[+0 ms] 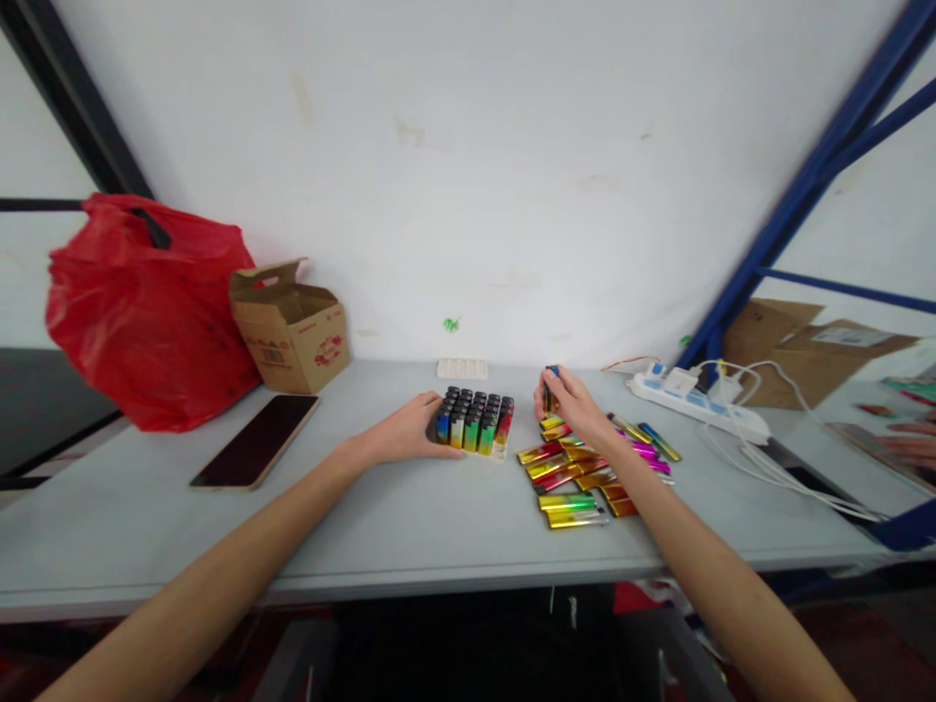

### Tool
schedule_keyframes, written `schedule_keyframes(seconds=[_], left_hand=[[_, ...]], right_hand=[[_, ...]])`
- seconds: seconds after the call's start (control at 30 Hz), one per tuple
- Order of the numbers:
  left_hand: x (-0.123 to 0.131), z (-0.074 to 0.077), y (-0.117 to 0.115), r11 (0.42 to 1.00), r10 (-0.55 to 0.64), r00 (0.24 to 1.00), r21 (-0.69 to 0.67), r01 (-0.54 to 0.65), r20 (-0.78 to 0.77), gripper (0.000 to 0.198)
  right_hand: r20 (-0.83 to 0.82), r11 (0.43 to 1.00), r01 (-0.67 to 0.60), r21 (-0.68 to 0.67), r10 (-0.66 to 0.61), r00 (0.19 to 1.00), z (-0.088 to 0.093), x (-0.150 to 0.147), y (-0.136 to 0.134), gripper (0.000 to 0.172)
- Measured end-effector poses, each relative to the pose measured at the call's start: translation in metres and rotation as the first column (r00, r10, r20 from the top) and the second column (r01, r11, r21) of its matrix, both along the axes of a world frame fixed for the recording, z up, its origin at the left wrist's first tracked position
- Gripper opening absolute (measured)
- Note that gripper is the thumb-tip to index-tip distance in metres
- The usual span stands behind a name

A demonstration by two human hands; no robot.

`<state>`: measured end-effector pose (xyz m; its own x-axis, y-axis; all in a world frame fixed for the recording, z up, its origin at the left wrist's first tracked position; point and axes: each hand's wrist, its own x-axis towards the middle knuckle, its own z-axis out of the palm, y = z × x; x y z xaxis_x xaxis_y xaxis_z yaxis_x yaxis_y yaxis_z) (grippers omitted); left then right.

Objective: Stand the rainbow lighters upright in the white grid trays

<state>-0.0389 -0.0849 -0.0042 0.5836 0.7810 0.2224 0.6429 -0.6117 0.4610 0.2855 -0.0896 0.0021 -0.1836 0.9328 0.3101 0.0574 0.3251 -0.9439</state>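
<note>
Several colourful lighters (472, 429) with black tops stand upright in rows in a white tray (499, 452). My left hand (416, 429) wraps round the tray's left side, thumb along the front and fingers behind. To the right of the tray, my right hand (566, 398) is closed round a lighter (551, 390) held upright just above the table. Beneath and beside that hand lies a loose pile of shiny lighters (563, 468) in gold, red, green and magenta. The right hand's wrist and forearm hide part of the pile.
A flat white tray (462, 369) lies against the wall. On the left are a phone (255, 442), an open cardboard box (292, 331) and a red plastic bag (153, 312). A power strip (698, 405) with cables sits at right, near another person's hand (913, 444).
</note>
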Motion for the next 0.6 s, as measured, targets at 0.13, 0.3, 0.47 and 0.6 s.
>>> schedule_keyframes(seconds=[0.13,0.3,0.47,0.6], left_hand=[[0.0,-0.001,0.0,1.0,0.003,1.0,0.011,-0.003,0.0,0.089],[-0.001,-0.003,0.002,1.0,0.018,1.0,0.013,-0.018,-0.018,0.092],[-0.001,-0.003,0.002,1.0,-0.008,1.0,0.022,0.007,0.013,0.09],[-0.001,-0.003,0.002,1.0,0.006,1.0,0.018,-0.005,-0.016,0.089]], right_hand=[[-0.002,0.996,0.026,-0.088,-0.027,1.0,0.003,-0.014,-0.009,0.055],[0.219,0.949,0.266,0.17,-0.3,0.929,0.001,-0.022,-0.009,0.064],[0.287,0.898,0.353,0.264,-0.422,0.86,-0.003,-0.026,-0.01,0.055],[0.314,0.887,0.332,0.321,-0.43,0.846,-0.003,-0.028,-0.014,0.051]])
